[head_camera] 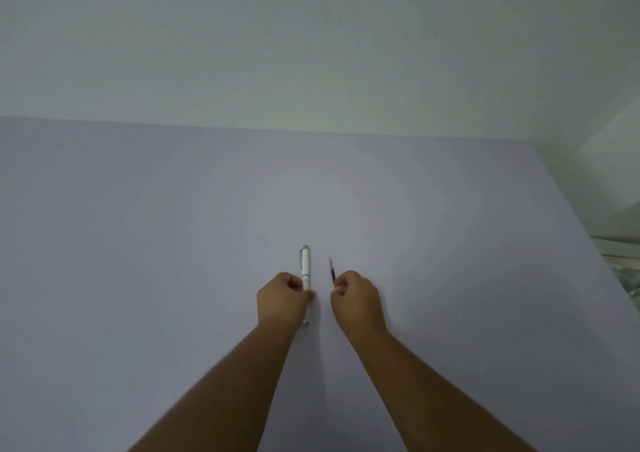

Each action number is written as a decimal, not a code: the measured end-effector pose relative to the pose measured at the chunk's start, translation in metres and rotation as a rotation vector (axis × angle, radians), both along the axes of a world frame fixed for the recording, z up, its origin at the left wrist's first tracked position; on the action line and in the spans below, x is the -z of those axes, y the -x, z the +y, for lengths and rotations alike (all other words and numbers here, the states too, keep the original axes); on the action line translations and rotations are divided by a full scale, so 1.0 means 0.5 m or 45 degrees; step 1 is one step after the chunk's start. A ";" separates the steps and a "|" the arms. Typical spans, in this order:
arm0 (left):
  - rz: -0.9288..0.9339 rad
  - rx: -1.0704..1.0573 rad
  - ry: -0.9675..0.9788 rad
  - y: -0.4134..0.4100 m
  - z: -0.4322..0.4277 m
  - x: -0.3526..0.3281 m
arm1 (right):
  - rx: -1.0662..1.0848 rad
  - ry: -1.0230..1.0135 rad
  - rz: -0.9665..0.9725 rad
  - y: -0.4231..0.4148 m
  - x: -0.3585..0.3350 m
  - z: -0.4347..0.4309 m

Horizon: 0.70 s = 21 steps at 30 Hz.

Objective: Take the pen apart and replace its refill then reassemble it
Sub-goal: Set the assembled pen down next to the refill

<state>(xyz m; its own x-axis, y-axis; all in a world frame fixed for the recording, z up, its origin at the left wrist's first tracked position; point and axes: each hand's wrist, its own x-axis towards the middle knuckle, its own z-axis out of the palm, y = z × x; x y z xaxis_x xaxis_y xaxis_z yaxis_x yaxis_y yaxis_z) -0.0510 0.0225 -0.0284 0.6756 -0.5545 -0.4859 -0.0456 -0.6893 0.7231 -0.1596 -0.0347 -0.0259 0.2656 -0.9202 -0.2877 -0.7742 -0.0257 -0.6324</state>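
One white pen, one dark refill, two hands, left and right.

Both bare forearms reach toward 12 o'clock, side by side. The left hand and right hand are curled, fingers pinched closed.

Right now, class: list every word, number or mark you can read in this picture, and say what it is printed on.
None can be read.
Pen: small grey marks on the white barrel, too small and blurred to make out.
Refill: no print visible.
Table: no print.
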 end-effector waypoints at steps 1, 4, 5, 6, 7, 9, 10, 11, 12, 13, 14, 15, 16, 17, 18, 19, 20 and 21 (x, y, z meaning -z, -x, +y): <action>-0.001 0.000 -0.001 0.000 0.000 0.000 | 0.002 -0.001 -0.003 0.000 0.000 0.000; 0.005 -0.008 -0.004 0.000 -0.001 0.001 | 0.008 -0.010 -0.015 0.001 0.001 0.001; 0.006 -0.010 -0.002 0.000 -0.001 0.001 | 0.008 -0.014 -0.018 0.000 0.001 0.001; 0.005 -0.009 -0.001 0.000 -0.001 0.002 | 0.007 -0.017 -0.019 0.000 0.001 0.001; 0.001 -0.007 -0.003 0.000 0.000 0.003 | 0.007 -0.020 -0.019 0.000 0.002 0.001; -0.013 0.001 -0.012 0.000 0.001 0.005 | 0.008 -0.021 -0.021 0.000 0.002 0.002; -0.018 0.003 -0.015 0.000 0.001 0.006 | 0.007 -0.019 -0.021 0.000 0.003 0.003; -0.022 0.004 -0.017 0.000 0.000 0.007 | 0.006 -0.017 -0.021 0.001 0.003 0.003; -0.024 0.004 -0.017 0.000 -0.001 0.007 | 0.006 -0.016 -0.023 0.001 0.003 0.003; -0.026 0.004 -0.017 0.000 -0.001 0.007 | 0.006 -0.016 -0.027 0.001 0.003 0.003; -0.026 0.004 -0.016 0.000 -0.002 0.007 | 0.004 -0.016 -0.030 0.001 0.004 0.003; -0.028 0.004 -0.018 0.000 -0.002 0.007 | 0.002 -0.017 -0.030 0.001 0.003 0.003; -0.031 0.006 -0.023 -0.001 -0.001 0.008 | 0.002 -0.018 -0.029 0.001 0.003 0.004; -0.034 0.009 -0.026 -0.001 -0.001 0.008 | 0.001 -0.019 -0.028 0.001 0.003 0.004; -0.037 0.013 -0.027 -0.002 0.000 0.008 | -0.001 -0.016 -0.030 0.002 0.004 0.005; -0.039 0.016 -0.028 -0.002 0.001 0.008 | -0.005 -0.019 -0.029 0.003 0.004 0.005; -0.042 0.017 -0.029 -0.002 0.001 0.008 | -0.006 -0.018 -0.029 0.003 0.004 0.006; -0.044 0.019 -0.030 -0.002 0.002 0.007 | -0.008 -0.018 -0.027 0.003 0.003 0.007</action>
<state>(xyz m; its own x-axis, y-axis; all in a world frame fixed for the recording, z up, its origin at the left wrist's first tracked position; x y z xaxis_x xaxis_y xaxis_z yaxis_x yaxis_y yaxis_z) -0.0501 0.0234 -0.0321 0.6839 -0.5534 -0.4754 -0.0806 -0.7050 0.7046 -0.1611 -0.0314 -0.0275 0.2775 -0.9143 -0.2950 -0.7602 -0.0213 -0.6493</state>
